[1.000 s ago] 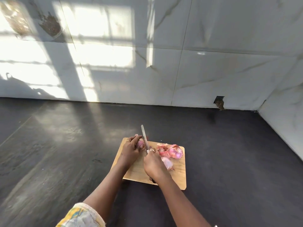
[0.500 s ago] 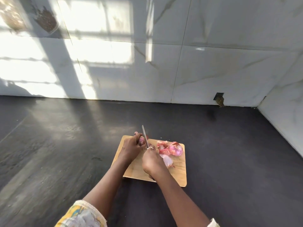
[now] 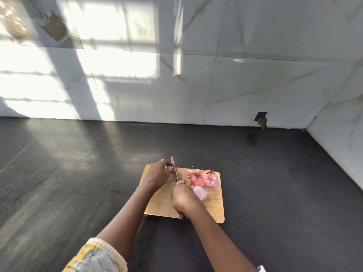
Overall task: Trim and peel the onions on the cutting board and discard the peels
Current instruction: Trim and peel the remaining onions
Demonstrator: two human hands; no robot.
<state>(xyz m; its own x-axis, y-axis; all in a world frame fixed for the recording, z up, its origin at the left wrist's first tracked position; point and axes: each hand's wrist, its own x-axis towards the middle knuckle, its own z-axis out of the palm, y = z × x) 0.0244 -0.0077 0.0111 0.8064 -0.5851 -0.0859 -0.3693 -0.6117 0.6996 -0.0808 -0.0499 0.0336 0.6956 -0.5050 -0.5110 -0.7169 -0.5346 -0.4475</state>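
A dark countertop (image 3: 59, 173) runs back to a white marbled wall (image 3: 255, 55) lit with window-shaped sun patches. A wooden cutting board (image 3: 216, 209) lies near the counter's front edge, toward the right. At the board's far left corner, the left hand (image 3: 157, 175) is curled closed around a small onion (image 3: 170, 169), mostly hidden by the fingers. Just to its right, a knife (image 3: 174, 169) points away from the person, its blade against that onion. The right hand (image 3: 183, 197) is closed around the knife handle over the middle of the board. Right of it lie a pale peeled onion (image 3: 199, 192), loose pink peels (image 3: 194, 176), and, near the board's far right corner, a purple unpeeled onion (image 3: 211, 178).
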